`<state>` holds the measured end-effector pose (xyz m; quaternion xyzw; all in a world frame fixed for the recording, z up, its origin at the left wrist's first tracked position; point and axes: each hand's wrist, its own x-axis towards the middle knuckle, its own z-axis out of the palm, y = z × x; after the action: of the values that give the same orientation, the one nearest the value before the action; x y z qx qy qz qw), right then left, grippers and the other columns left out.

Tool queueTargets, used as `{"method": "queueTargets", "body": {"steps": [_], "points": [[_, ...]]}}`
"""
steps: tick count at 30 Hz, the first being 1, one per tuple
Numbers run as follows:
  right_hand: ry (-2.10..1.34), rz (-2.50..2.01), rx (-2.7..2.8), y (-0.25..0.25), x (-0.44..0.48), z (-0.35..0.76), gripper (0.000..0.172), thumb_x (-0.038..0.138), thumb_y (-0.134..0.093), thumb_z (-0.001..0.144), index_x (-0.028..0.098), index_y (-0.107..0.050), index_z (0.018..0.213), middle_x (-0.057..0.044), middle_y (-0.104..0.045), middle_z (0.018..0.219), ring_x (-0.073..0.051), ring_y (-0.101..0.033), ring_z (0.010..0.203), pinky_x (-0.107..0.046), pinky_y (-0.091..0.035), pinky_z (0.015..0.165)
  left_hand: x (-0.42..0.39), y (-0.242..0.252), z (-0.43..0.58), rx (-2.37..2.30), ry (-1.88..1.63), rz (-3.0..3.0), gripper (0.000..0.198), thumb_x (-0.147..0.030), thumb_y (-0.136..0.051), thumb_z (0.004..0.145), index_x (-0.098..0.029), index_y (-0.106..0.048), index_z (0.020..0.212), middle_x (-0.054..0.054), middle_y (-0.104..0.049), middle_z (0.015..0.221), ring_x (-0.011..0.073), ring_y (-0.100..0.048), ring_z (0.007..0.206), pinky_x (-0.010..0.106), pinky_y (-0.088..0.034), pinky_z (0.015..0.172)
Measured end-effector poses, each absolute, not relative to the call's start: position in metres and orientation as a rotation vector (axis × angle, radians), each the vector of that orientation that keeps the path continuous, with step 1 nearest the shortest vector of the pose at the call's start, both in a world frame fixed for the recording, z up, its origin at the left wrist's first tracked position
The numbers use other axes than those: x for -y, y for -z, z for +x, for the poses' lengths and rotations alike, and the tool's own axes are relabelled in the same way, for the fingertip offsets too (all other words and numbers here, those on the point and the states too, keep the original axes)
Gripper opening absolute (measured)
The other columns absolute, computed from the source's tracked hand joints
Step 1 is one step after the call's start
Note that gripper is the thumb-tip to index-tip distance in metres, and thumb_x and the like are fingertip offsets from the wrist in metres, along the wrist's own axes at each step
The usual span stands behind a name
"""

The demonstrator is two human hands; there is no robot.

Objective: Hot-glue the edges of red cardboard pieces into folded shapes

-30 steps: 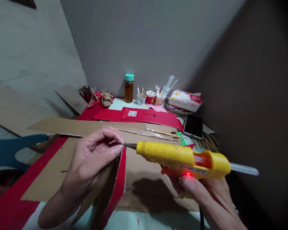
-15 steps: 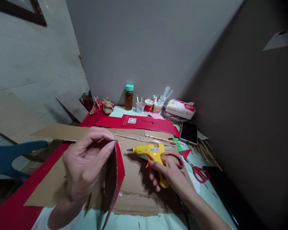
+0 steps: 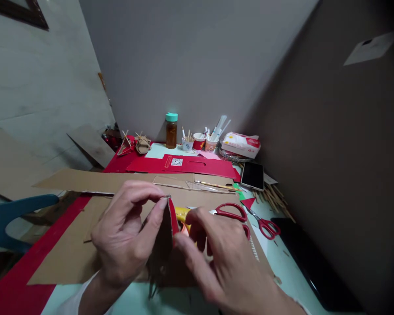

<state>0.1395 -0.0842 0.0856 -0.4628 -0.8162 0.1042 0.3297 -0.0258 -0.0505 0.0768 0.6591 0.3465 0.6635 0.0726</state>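
Note:
A folded piece of red cardboard [image 3: 174,214] stands nearly edge-on to me, its brown inner side towards the left. My left hand [image 3: 128,232] pinches its top corner between thumb and fingertips. Close by on the right is my right hand [image 3: 219,249], thumb and curled fingers apart, the thumb tip at or very near the red edge. Behind these fingers lies the yellow glue gun [image 3: 182,213], mostly hidden by the hand and the cardboard. Red-handled scissors [image 3: 231,211] rest just beyond the right hand.
Brown cardboard sheets [image 3: 62,245] cover much of the table. More red scissors [image 3: 268,228], a phone [image 3: 252,176] and wooden sticks [image 3: 274,199] lie right. A bottle [image 3: 171,131], paper cups [image 3: 199,141] and a tissue pack [image 3: 241,144] stand at the back.
My right hand has let go of the glue gun, which now lies behind it, and has come left to the red cardboard. My left hand keeps its pinch, moved slightly right.

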Motion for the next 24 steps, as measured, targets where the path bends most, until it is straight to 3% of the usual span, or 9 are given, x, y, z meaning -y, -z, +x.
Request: {"method": "queueTargets", "body": {"steps": [5,9,16,20,24], "points": [[0.181,-0.998,2.068,-0.085,0.083,0.127,0.019,0.022,-0.051,0.100,0.014,-0.059,0.084,-0.002,-0.058,0.067,-0.016,-0.051,0.054,-0.031,-0.031,0.050,0.054,-0.071,-0.018,-1.088,-1.968,2.011,0.027,0.001,-0.064,0.085,-0.023,-0.070,0.096,-0.002,-0.068,0.088,0.0138,-0.063,0.083,0.028,-0.051,0.070],[0.241,-0.978,2.026,-0.072,0.076,0.126,0.013,0.015,-0.053,0.095,0.011,-0.063,0.087,-0.004,-0.061,0.068,-0.018,-0.056,0.058,-0.033,-0.034,0.051,0.053,-0.066,-0.016,-1.164,-1.942,2.101,0.029,0.002,-0.067,0.083,-0.023,-0.070,0.097,-0.003,-0.070,0.087,0.0137,-0.063,0.080,0.030,-0.051,0.071],[0.315,-0.966,1.961,-0.064,0.070,0.129,0.018,0.009,-0.050,0.091,0.012,-0.064,0.079,-0.003,-0.057,0.060,-0.017,-0.047,0.052,-0.033,-0.034,0.047,0.053,-0.066,-0.014,-1.214,-1.834,2.296,0.026,0.001,-0.065,0.083,-0.020,-0.071,0.096,0.000,-0.072,0.088,0.0136,-0.064,0.079,0.031,-0.053,0.075],[0.423,-0.974,1.919,-0.060,0.069,0.127,0.019,0.007,-0.049,0.091,0.011,-0.066,0.083,-0.003,-0.059,0.060,-0.017,-0.049,0.052,-0.034,-0.035,0.048,0.053,-0.067,-0.014,-1.260,-1.736,2.406,0.016,-0.005,-0.064,0.082,-0.018,-0.073,0.087,0.004,-0.074,0.082,0.0156,-0.065,0.074,0.032,-0.054,0.075],[0.456,-1.024,1.870,-0.057,0.069,0.124,0.018,0.007,-0.051,0.093,0.009,-0.068,0.088,-0.002,-0.061,0.061,-0.016,-0.051,0.052,-0.033,-0.034,0.050,0.052,-0.066,-0.018,-1.289,-1.709,2.474,0.020,-0.006,-0.063,0.083,-0.021,-0.072,0.092,0.002,-0.075,0.085,0.0154,-0.067,0.077,0.031,-0.057,0.074]]}}
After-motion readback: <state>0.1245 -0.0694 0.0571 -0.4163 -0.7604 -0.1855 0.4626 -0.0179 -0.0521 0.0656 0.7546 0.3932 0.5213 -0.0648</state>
